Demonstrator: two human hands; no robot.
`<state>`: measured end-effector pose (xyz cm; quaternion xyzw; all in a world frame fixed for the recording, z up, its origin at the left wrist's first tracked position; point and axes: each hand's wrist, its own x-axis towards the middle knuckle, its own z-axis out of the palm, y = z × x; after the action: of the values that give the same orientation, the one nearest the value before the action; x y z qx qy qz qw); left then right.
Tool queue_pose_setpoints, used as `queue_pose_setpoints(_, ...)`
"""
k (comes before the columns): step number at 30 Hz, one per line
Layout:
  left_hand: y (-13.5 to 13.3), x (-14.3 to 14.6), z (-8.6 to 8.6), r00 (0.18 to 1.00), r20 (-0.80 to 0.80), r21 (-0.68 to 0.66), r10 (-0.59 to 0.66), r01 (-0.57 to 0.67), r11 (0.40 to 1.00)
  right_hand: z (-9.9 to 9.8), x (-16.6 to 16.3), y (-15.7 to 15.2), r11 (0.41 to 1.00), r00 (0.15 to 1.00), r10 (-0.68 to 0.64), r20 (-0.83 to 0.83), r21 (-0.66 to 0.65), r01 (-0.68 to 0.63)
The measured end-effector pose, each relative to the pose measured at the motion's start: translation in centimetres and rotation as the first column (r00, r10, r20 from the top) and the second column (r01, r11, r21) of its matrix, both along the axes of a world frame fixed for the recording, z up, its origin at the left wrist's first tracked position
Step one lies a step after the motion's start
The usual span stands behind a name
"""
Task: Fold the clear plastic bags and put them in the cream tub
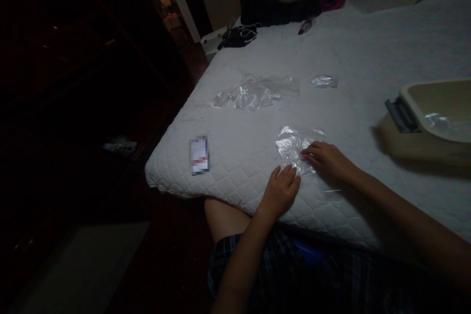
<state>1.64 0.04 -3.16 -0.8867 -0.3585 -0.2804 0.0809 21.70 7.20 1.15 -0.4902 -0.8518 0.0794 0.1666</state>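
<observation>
A clear plastic bag (292, 146) lies flat on the white quilted mattress (368, 59) near its front edge. My left hand (280, 191) rests palm down on the mattress with fingers stretched out, its fingertips at the bag's near edge. My right hand (326, 158) lies on the bag's right side, fingers extended and pressing it flat. Neither hand grips anything.
More crumpled clear plastic (253, 94) and a small piece (324, 81) lie farther back. A small card or packet (199, 155) sits near the left corner. A beige bin (430, 120) stands at right. Clothes, cables and a box crowd the far end. The floor at left is dark.
</observation>
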Motion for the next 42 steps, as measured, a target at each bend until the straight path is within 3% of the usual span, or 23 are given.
queue_pose_setpoints(9, -0.1, -0.2, 0.1, 0.999, 0.046, -0.009, 0.023, -0.023, 1.0, 0.2, 1.2, 0.1, 1.0, 0.993, -0.027, -0.115, 0.009, 0.028)
queue_pose_setpoints(16, -0.3, -0.1, 0.3, 0.997, 0.079, -0.014, 0.015, -0.014, 1.0, 1.0, 4.1, -3.6, 0.99, 0.968, -0.088, -0.236, 0.085, 0.111)
queue_pose_setpoints(21, -0.6, 1.7, 0.6, 0.995, 0.084, -0.048, -0.05, 0.054, 0.997, -0.7, 6.1, -7.4, 0.989, 0.982, -0.022, -0.188, 0.137, 0.049)
queue_pose_setpoints(26, -0.5, 3.3, 0.5, 0.999, 0.032, -0.117, -0.04, 0.043, 0.992, -2.3, 6.4, -9.4, 0.978, 0.991, 0.045, -0.123, 0.206, -0.018)
queue_pose_setpoints(36, -0.7, 3.0, 0.3, 0.998, -0.069, -0.134, -0.012, 0.003, 0.991, -1.2, 4.7, -9.1, 0.954, 0.971, 0.186, -0.151, 0.265, -0.141)
queue_pose_setpoints(42, -0.7, 3.0, 0.4, 0.998, -0.069, -0.124, -0.014, 0.005, 0.992, -0.4, 4.4, -8.6, 0.973, 0.957, 0.163, -0.241, 0.198, -0.116)
